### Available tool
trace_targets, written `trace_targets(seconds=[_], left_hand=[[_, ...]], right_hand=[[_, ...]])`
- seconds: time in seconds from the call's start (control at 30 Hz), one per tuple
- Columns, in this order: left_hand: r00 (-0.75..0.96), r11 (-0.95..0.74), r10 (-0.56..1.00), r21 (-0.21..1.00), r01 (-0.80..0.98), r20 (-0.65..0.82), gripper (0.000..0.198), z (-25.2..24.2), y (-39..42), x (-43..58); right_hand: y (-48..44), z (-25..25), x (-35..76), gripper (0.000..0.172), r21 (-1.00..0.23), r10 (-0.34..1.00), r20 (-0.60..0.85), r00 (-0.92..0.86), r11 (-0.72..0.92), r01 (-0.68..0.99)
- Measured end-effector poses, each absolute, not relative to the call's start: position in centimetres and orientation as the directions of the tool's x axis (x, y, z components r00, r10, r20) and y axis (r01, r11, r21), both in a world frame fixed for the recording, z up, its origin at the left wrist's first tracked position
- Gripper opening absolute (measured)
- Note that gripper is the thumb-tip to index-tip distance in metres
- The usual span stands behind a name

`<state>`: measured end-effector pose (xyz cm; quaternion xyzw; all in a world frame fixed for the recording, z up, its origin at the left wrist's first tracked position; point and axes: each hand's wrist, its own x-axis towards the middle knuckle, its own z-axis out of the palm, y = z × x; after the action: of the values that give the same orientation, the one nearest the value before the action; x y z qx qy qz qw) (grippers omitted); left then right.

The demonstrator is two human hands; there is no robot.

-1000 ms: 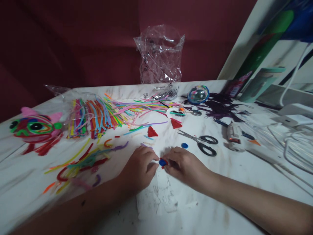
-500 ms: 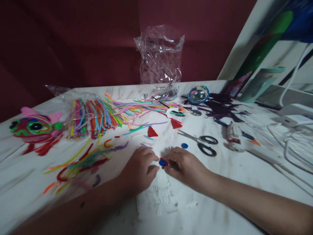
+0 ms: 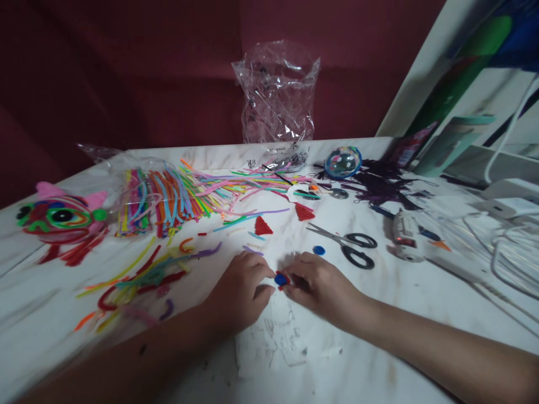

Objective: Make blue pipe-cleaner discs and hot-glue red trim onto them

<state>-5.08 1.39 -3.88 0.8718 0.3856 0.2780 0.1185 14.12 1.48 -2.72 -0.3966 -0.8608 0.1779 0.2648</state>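
Both my hands rest on the white marble table (image 3: 379, 336) with their fingertips meeting over a small blue disc with a red rim (image 3: 280, 279). My left hand (image 3: 240, 289) pinches it from the left with curled fingers. From the right, my right hand (image 3: 318, 285) pinches the same piece. A second small blue disc (image 3: 319, 250) lies just beyond my right hand. Two red pipe-cleaner triangles (image 3: 263, 226) (image 3: 304, 211) lie farther back.
A bundle of coloured pipe cleaners (image 3: 168, 196) spills from a plastic bag at the left, with loose bent pieces (image 3: 138, 278) nearer me. A pipe-cleaner face (image 3: 59, 219) lies far left. Scissors (image 3: 349, 247), a glue gun (image 3: 406, 235), cables (image 3: 497, 247) and a clear bag (image 3: 275, 95) stand behind.
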Motion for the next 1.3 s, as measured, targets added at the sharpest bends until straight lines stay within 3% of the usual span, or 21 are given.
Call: trace_targets(seconds=[0.37, 0.6, 0.73, 0.87, 1.13, 1.3], left_hand=[[0.549, -0.679, 0.734, 0.422, 0.600, 0.401, 0.014, -3.85, 1.47, -5.13], [0.547, -0.670, 0.742, 0.431, 0.604, 0.388, 0.014, -3.70, 1.50, -5.16], [0.554, -0.674, 0.738, 0.424, 0.604, 0.384, 0.013, -3.67, 1.57, -5.17], [0.566, -0.682, 0.732, 0.415, 0.603, 0.380, 0.013, -3.65, 1.53, -5.25], [0.566, -0.674, 0.739, 0.417, 0.610, 0.366, 0.011, -3.49, 1.42, -5.21], [0.561, -0.668, 0.744, 0.418, 0.616, 0.363, 0.011, -3.44, 1.45, -5.21]], right_hand=[[1.33, -3.01, 14.02, 0.015, -0.541, 0.802, 0.321, -0.504, 0.592, 0.598], [1.19, -3.06, 13.79, 0.011, -0.567, 0.859, 0.249, -0.448, 0.504, 0.652], [0.97, -3.06, 13.81, 0.024, -0.466, 0.809, 0.279, -0.517, 0.585, 0.664], [0.73, -2.69, 14.00, 0.018, -0.388, 0.791, 0.258, -0.555, 0.611, 0.690], [1.11, -2.46, 14.00, 0.001, -0.414, 0.811, 0.259, -0.525, 0.584, 0.698], [1.32, -2.71, 14.10, 0.012, -0.499, 0.856, 0.234, -0.460, 0.512, 0.699]])
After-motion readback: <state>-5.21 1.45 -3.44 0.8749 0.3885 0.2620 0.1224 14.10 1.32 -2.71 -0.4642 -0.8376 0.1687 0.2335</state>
